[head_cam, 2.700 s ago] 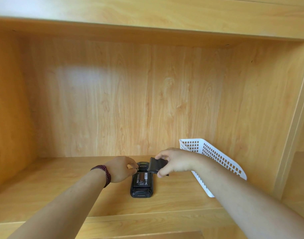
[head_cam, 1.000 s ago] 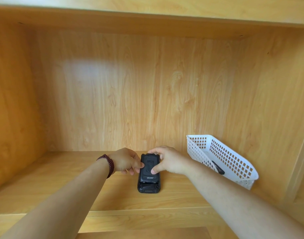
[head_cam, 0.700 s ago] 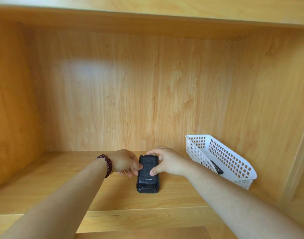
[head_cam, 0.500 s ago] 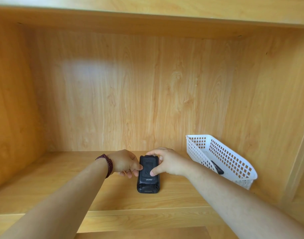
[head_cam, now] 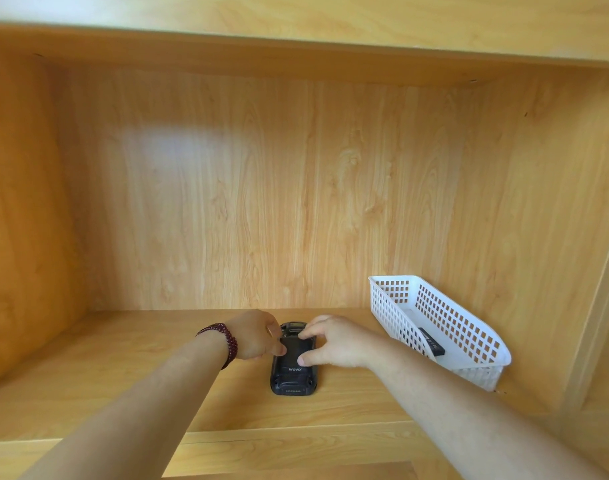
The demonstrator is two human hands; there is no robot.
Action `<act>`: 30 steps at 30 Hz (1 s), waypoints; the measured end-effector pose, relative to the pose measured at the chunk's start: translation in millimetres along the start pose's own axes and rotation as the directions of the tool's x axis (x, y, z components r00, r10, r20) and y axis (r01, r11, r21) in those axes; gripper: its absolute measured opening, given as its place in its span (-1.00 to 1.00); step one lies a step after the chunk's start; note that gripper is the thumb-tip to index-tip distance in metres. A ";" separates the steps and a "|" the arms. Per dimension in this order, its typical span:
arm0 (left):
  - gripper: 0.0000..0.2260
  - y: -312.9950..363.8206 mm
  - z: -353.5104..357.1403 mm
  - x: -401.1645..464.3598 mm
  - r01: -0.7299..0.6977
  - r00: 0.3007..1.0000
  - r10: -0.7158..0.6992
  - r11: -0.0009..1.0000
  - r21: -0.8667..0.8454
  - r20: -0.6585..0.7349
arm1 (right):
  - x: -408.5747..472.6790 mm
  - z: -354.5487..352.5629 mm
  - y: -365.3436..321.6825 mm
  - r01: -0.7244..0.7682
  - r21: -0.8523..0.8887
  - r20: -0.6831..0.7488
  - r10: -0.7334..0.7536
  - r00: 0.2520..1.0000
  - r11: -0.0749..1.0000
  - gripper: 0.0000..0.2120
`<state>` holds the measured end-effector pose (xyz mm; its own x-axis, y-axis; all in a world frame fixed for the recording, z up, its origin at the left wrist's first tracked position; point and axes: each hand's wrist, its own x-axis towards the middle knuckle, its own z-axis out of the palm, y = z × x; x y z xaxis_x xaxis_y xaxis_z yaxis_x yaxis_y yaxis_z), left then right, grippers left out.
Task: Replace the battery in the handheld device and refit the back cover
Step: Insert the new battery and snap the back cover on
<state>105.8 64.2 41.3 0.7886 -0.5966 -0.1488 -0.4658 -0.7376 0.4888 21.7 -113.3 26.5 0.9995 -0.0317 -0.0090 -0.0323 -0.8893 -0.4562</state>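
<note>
Black handheld device [head_cam: 295,370] lying face down on the wooden shelf [head_cam: 123,375], about midway along, closer to the front edge than to the back wall. Back cover [head_cam: 293,351] sitting on top of it, small pale letters showing near its lower end. Top end of the cover maybe not fully down, hard to tell past the fingers.

Left hand [head_cam: 258,336] curled at the left side of the device, thumb pressed on the cover's left edge. Dark red bead bracelet [head_cam: 220,342] round that wrist. Right hand [head_cam: 334,344] bent over the right side, thumb flat on the cover, fingertips at its top end. Both hands closed on the cover, pinching it from two sides.

White plastic basket [head_cam: 469,341] with square holes near the right end of the shelf, tipped up against the right wall, well apart from the device. Flat black battery [head_cam: 432,342] lying inside the basket, near its lower end.
</note>
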 end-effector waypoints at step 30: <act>-0.65 14.7 9.7 3.8 -0.001 0.997 0.026 0.944 0.331 -0.070 | -4.1 8.7 10.0 0.026 -0.009 -0.041 -0.026 0.999 1.000 -0.53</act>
<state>98.1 48.1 39.6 0.8024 -0.5919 -0.0757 -0.5734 -0.8000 0.1768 17.4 -118.1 14.3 0.9989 -0.0271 0.0395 -0.0066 -0.8941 -0.4479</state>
